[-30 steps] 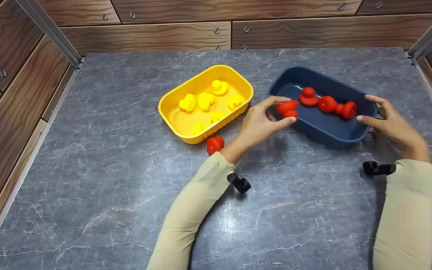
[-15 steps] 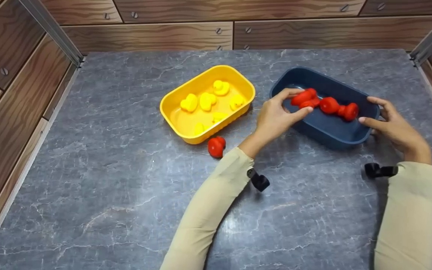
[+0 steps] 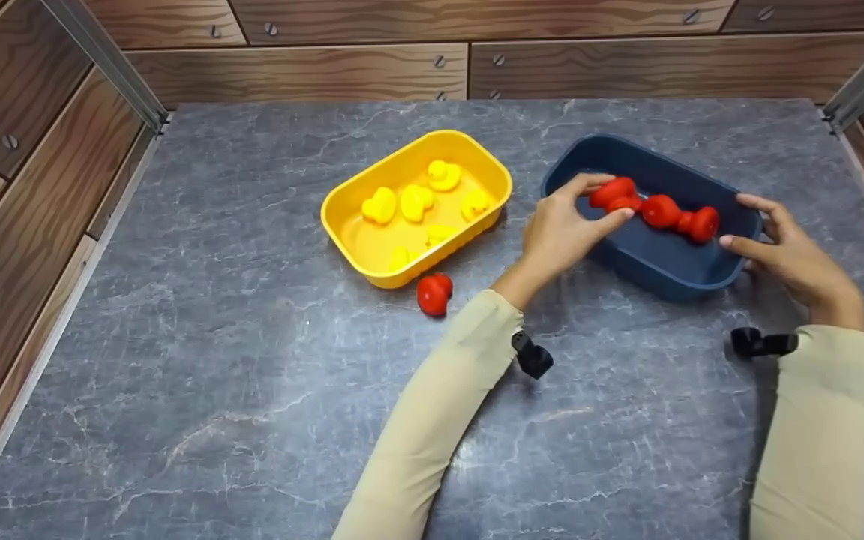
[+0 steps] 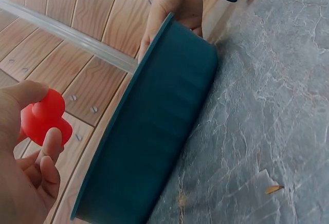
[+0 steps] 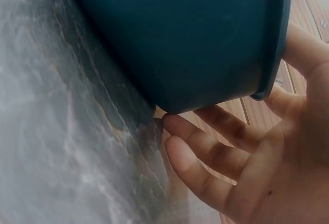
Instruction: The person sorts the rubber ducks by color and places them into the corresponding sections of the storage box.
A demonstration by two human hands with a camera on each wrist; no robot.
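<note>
My left hand pinches a red toy duck between thumb and fingers, above the near left side of the navy blue box. In the head view the held duck overlaps another red duck inside the box. Farther right in the same box lie more red ducks. My right hand grips the box's right end, thumb and forefinger at the rim. The right wrist view shows the other fingers of this hand at the outer wall and lower corner.
Left of the blue box stands a yellow box with several yellow toy ducks in it. One red duck lies on the grey marbled table by its near side. Wood-patterned walls border the table at back and sides.
My left hand has moved right with the red duck, from the blue box's near left rim to over its inside. The right hand has stayed at the box's right end.
</note>
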